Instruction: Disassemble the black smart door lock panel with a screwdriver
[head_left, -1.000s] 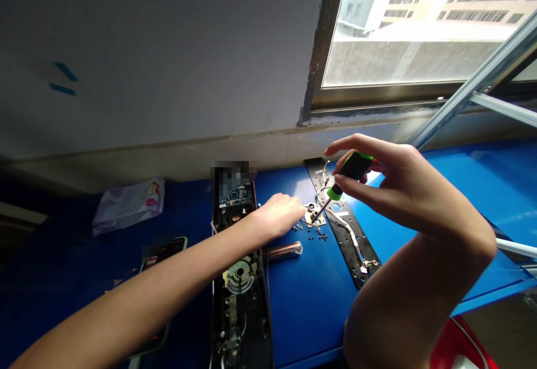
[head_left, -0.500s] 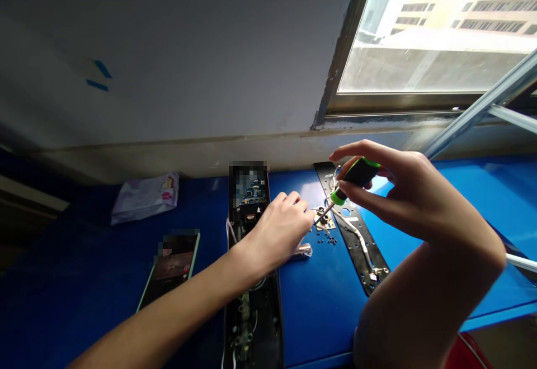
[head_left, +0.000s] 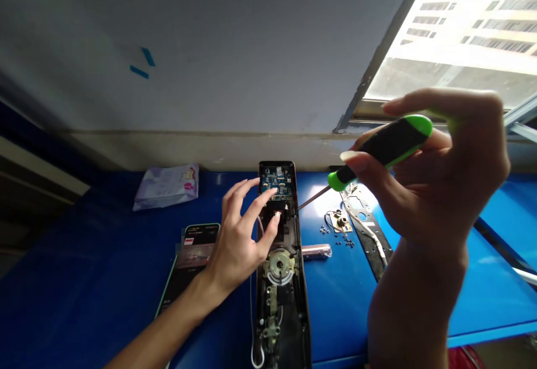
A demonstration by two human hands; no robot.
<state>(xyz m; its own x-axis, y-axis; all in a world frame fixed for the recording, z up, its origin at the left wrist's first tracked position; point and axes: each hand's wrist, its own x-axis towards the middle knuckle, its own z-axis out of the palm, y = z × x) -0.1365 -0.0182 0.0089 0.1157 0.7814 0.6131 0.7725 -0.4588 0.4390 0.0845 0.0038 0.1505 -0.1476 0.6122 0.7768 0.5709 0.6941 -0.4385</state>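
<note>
My right hand [head_left: 444,162] grips a screwdriver [head_left: 390,148] with a black and green handle. Its shaft slants down left, and the tip is close to the right edge of a long open black housing [head_left: 289,313] that looks like a door lock panel. Over the housing's upper part, my left hand [head_left: 245,229] has its fingers spread and holds nothing; whether the fingertips touch it I cannot tell. A blue circuit board [head_left: 277,179] fills the housing's top end. Lower down sits a round metal part [head_left: 280,265] among latch pieces and wires.
Right of the housing lie small dark screws [head_left: 344,242], a small square board [head_left: 339,221], a shiny pinkish cylinder [head_left: 316,251] and a black perforated plate [head_left: 373,246] with a white cable. On the left are a phone [head_left: 193,263] and a lilac packet [head_left: 168,187]. A wall stands behind.
My left hand has moved from the small parts back left over the housing and opened. The right hand has lifted with the screwdriver, its tip now nearer the housing. The view has shifted left.
</note>
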